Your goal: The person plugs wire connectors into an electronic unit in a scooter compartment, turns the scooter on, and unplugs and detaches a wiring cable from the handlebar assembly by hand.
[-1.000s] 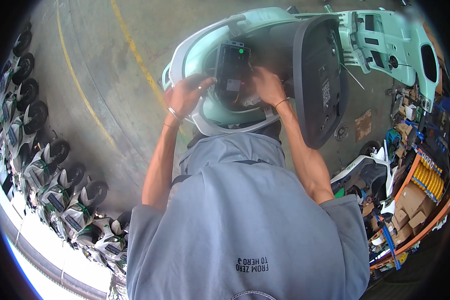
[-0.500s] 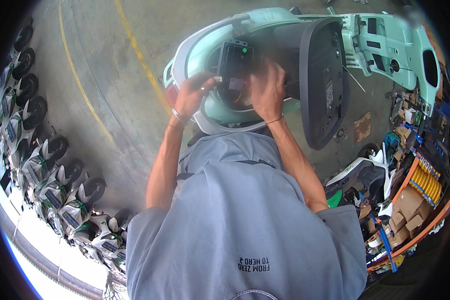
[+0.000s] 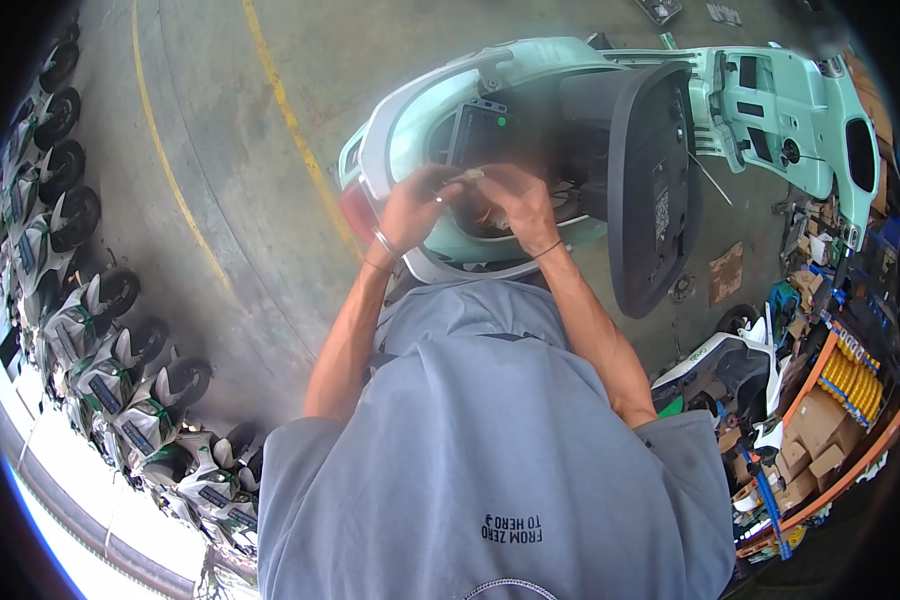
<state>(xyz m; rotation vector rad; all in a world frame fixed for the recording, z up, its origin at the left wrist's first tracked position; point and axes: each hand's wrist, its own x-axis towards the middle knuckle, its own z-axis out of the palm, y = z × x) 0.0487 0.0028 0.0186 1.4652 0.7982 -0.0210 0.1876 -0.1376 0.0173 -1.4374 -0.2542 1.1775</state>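
My left hand (image 3: 417,208) is closed, its thumb and fingers pinching a small pale piece (image 3: 471,175), too small to identify for sure. From the other side, my right hand (image 3: 523,207) meets it with bent fingers closed on the same piece. Both hands are over the open seat compartment of a mint-green scooter body (image 3: 440,240). Just beyond them sits a dark box with a green dot (image 3: 478,133), its near part hidden by my hands. Some wiring shows below my fingers, blurred.
The raised dark seat (image 3: 652,200) stands right of the compartment. Further right are the scooter's mint front panels (image 3: 770,110). Parked scooters (image 3: 100,370) line the left side. An orange-framed rack (image 3: 820,440) with cardboard boxes and yellow coils is at lower right, near a white scooter body (image 3: 720,360).
My right hand has moved left and up from the compartment's right side to meet my left hand at the pale piece. The view has shifted slightly, so the scooter appears lower.
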